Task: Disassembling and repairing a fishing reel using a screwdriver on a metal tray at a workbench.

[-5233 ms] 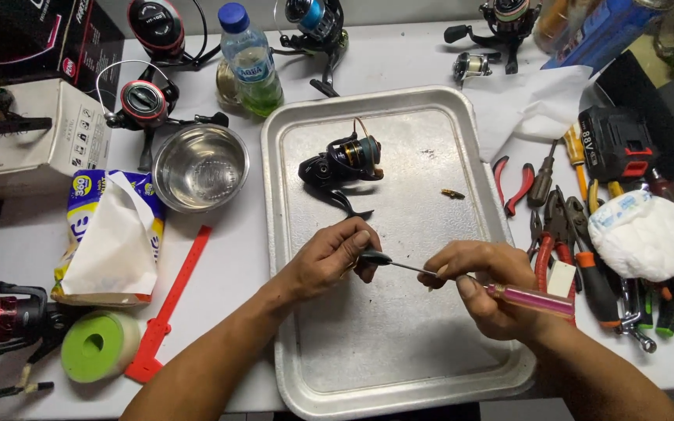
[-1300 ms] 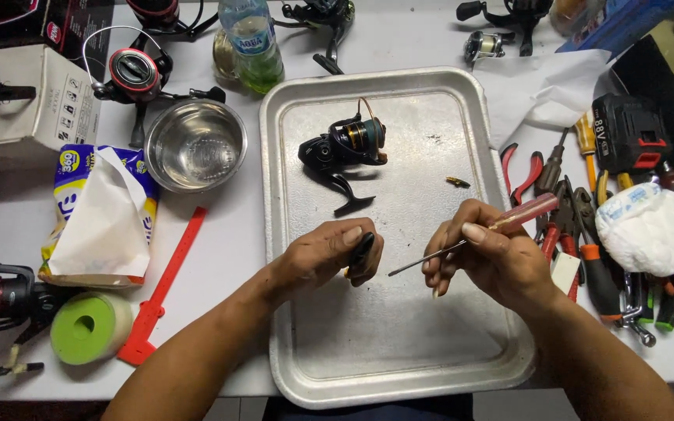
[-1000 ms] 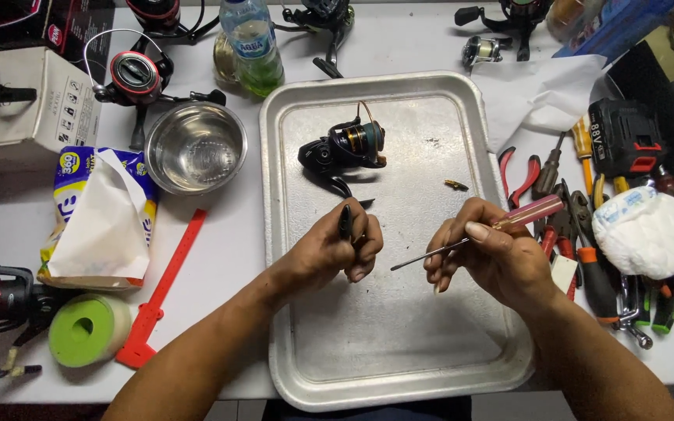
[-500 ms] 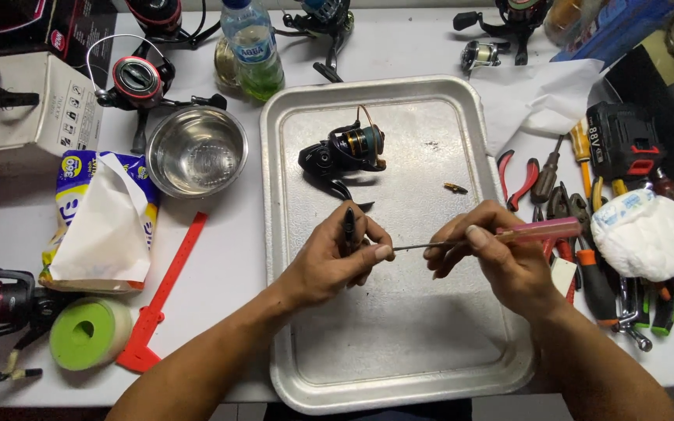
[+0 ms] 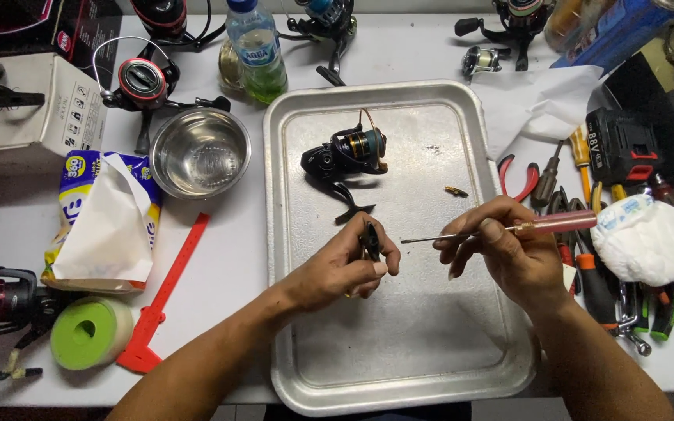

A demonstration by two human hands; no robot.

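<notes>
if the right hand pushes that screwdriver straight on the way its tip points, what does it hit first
Probably the small dark part pinched in the left hand. The screwdriver in the right hand points left at it across a short gap over the tray; relative height is unclear.

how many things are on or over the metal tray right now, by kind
black fishing reel with gold spool: 1
small brass-coloured part: 1
small black reel part in the left hand: 1
pink-handled screwdriver in the right hand: 1
total on or over the silver metal tray: 4
</notes>
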